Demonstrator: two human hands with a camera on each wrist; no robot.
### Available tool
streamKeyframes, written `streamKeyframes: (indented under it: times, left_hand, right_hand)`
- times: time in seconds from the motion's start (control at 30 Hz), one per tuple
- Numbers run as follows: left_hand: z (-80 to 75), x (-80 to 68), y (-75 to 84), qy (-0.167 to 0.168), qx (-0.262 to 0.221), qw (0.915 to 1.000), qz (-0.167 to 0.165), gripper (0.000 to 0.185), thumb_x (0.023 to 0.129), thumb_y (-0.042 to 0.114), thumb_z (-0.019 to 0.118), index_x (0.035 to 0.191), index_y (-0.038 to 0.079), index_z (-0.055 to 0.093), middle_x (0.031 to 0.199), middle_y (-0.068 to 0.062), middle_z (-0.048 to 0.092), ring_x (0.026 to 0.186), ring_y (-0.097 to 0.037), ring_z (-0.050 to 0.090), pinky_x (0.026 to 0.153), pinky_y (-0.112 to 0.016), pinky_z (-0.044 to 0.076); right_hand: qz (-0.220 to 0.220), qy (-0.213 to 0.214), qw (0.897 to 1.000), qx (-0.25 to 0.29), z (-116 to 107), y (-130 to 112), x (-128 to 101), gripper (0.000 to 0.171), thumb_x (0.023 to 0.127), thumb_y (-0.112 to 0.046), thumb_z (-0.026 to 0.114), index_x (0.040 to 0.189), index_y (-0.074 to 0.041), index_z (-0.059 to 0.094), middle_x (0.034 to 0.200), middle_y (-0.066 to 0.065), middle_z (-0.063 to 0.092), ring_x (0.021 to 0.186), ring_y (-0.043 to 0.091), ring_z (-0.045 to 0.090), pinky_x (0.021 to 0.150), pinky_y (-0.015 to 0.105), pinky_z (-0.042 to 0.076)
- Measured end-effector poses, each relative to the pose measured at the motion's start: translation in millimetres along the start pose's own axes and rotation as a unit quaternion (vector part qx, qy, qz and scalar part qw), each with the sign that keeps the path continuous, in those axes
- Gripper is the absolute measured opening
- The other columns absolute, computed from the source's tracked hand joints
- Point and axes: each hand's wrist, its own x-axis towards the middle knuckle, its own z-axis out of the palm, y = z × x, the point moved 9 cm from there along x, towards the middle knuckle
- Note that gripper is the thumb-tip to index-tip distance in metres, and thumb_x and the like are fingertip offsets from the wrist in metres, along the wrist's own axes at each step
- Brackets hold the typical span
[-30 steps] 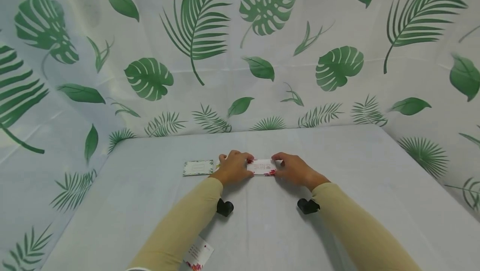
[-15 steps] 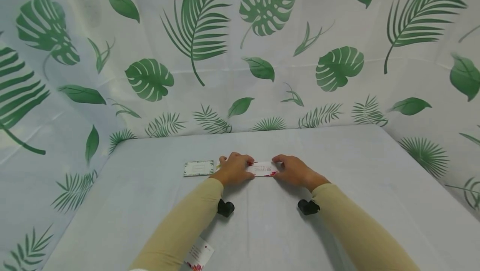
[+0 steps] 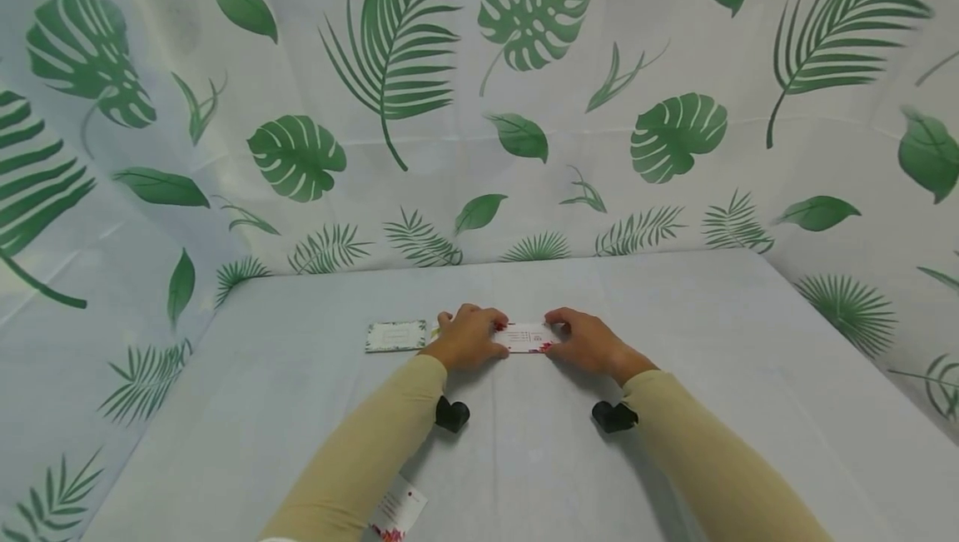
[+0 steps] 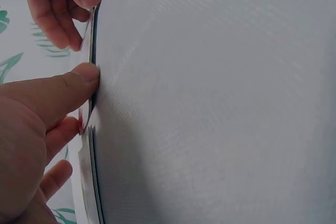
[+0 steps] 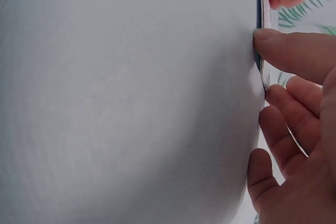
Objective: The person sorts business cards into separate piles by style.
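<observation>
Both hands pinch opposite ends of a small stack of white cards [image 3: 527, 338] with red floral corners and red print, flat on the table. My left hand [image 3: 468, 338] grips its left end, thumb on the near edge and fingers at the far edge. At the right end, my right hand [image 3: 592, 344] does the same. Seen edge-on in the left wrist view, the stack [image 4: 94, 35] shows several thin layers, with the left thumb [image 4: 86, 72] on its edge. Thumb and index finger of the right hand [image 5: 299, 103] touch it in the right wrist view.
Left of the hands lies a green-bordered card stack [image 3: 396, 336]. Between it and the left hand, a yellow-marked card [image 3: 435, 331] is mostly hidden. A loose floral card [image 3: 399, 510] lies nearer, partly under the left sleeve [image 3: 360, 450]. Leaf-print cloth [image 3: 449, 126] walls the table's back.
The top card has shifted slightly toward me and now lines up with the stack beneath. Both hands have kept their hold and hardly moved.
</observation>
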Motion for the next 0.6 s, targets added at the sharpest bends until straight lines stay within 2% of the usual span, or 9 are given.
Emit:
streamKeyframes:
  times: [0.1, 0.23, 0.4, 0.6]
  left_hand:
    - [-2.9, -6.0, -2.0, 0.004, -0.001, 1.0000, 0.008, 0.056, 0.085, 0.038, 0.081, 0.136, 0.022, 0.062, 0.132, 0.001, 0.061, 0.134, -0.025, 0.039, 0.103, -0.057, 0.020]
    - [-16.4, -23.4, -8.3, 0.010, -0.023, 0.9995, 0.021, 0.057, 0.086, 0.036, 0.080, 0.138, 0.022, 0.061, 0.136, -0.001, 0.058, 0.136, -0.024, 0.037, 0.105, -0.060, 0.016]
    - [-32.4, -51.1, -23.3, 0.012, -0.048, 0.9985, 0.023, 0.054, 0.086, 0.030, 0.081, 0.136, 0.021, 0.063, 0.137, -0.004, 0.057, 0.135, -0.026, 0.040, 0.103, -0.059, 0.018]
    - [-35.7, -85.8, -47.4, 0.017, -0.060, 0.9977, 0.028, 0.053, 0.083, 0.030, 0.083, 0.132, 0.022, 0.065, 0.136, -0.004, 0.057, 0.132, -0.027, 0.045, 0.103, -0.059, 0.022]
  right_hand:
    - [0.009, 0.005, 1.000, 0.017, 1, 2, -3, 0.061, 0.090, -0.023, 0.076, 0.143, -0.005, 0.052, 0.133, 0.020, 0.057, 0.118, 0.035, 0.053, 0.100, 0.053, 0.042]
    - [0.011, 0.020, 0.999, 0.034, -3, 0, -10, 0.063, 0.089, -0.028, 0.077, 0.143, -0.008, 0.052, 0.127, 0.018, 0.060, 0.110, 0.032, 0.055, 0.090, 0.047, 0.048]
    - [-0.032, 0.014, 0.998, 0.045, -4, -20, -24, 0.062, 0.088, -0.025, 0.078, 0.142, -0.008, 0.054, 0.121, 0.013, 0.062, 0.108, 0.030, 0.056, 0.088, 0.046, 0.047]
    - [-0.088, -0.010, 0.995, 0.050, 15, -52, -45, 0.063, 0.085, -0.025, 0.080, 0.141, -0.008, 0.057, 0.129, 0.007, 0.061, 0.112, 0.026, 0.056, 0.091, 0.044, 0.045]
